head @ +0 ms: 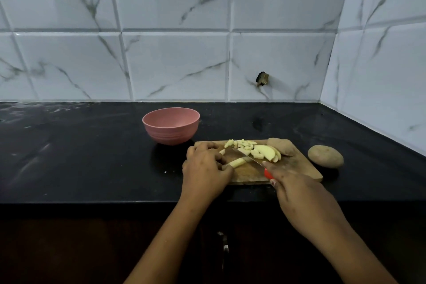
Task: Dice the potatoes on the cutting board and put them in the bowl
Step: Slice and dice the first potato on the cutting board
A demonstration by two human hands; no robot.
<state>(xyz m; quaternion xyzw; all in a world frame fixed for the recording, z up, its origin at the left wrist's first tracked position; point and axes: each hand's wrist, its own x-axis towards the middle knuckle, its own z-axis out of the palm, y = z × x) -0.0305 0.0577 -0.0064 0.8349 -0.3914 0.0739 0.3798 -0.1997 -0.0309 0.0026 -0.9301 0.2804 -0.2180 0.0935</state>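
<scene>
A wooden cutting board [297,166] lies on the black counter. My left hand [206,168] holds pale potato strips [237,162] down at the board's left end, fingers curled over them. My right hand [299,196] grips a red-handled knife [250,158], its blade lying across the strips. Diced potato pieces [245,145] and a few slices [268,152] are heaped at the board's far side, beside an unpeeled potato half [281,146]. A pink bowl [170,125] stands just beyond the board's left corner; I see nothing inside it.
A whole unpeeled potato [325,156] lies on the counter [80,157] right of the board. White marble-look tiled walls rise behind and at the right, forming a corner. The counter's front edge runs under my forearms.
</scene>
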